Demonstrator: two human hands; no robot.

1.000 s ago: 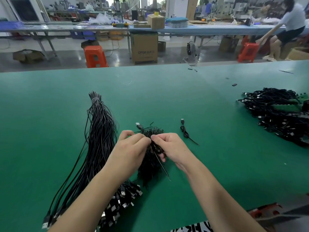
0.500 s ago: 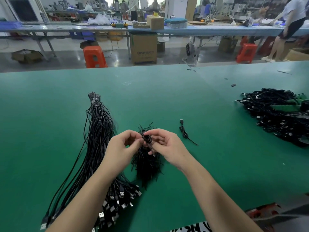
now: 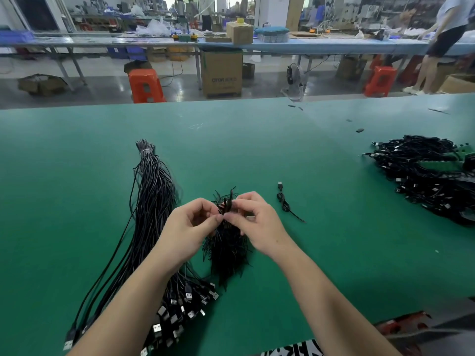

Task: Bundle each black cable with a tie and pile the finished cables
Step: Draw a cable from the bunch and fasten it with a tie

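A small coiled black cable [image 3: 227,205] is held above the green table [image 3: 257,140], pinched between my left hand [image 3: 190,227] and my right hand [image 3: 253,219]. Their fingertips meet at the coil, where a thin black tie sticks up. Directly below lies a heap of loose black ties [image 3: 228,253]. A long bundle of straight black cables [image 3: 151,201] stretches along the left, its USB plugs [image 3: 180,309] near my left forearm. A pile of bundled cables [image 3: 431,176] sits at the far right. One coiled cable [image 3: 284,201] lies alone right of my hands.
Small black scraps [image 3: 359,130] lie on the far table. Beyond the table's far edge stand orange stools [image 3: 145,84], a cardboard box [image 3: 221,73] and a fan [image 3: 294,75]. A person [image 3: 442,34] stands at the back right by another bench.
The coil has been drawn tighter and lifted slightly between my fingertips. The tie's long tail no longer hangs down by my right hand. The person at the back right stood up.
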